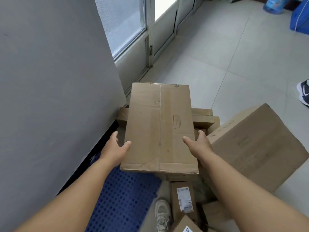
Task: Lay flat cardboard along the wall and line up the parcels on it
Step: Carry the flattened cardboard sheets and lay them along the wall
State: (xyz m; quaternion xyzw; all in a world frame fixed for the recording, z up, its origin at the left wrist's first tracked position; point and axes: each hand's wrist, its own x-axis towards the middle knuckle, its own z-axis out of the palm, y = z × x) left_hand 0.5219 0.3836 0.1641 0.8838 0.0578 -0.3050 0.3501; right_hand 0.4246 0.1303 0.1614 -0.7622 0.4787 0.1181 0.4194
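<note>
Right hand (199, 144) fingers hidden behind the box (159, 128), perhaps gripping.

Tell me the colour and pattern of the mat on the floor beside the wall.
The mat is dark blue with a grid of small holes, seen in the head view.

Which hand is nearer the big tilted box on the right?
Right. The right hand is at the held box's right edge, close beside the big tilted box; the left hand is at the held box's far side.
</note>
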